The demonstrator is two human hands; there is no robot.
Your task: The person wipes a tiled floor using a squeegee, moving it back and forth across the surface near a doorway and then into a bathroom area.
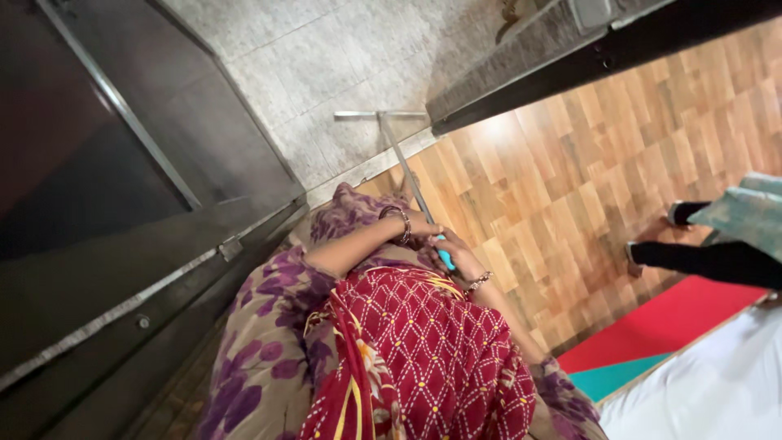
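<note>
Warm indoor light glares on the wooden floor (570, 163) beyond the hands (432, 236). Left of them, the dark door (122, 204) stays dim and slightly blurred.

Beige dress with purple flowers, red scarf with white diamond lattice, beaded bracelets on both wrists

Wood-pattern floor (586, 187); red-teal mat (652, 338) lying on it.

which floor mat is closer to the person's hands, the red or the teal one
The red mat: it lies between the teal mat and the hands gripping the wiper handle.
</note>
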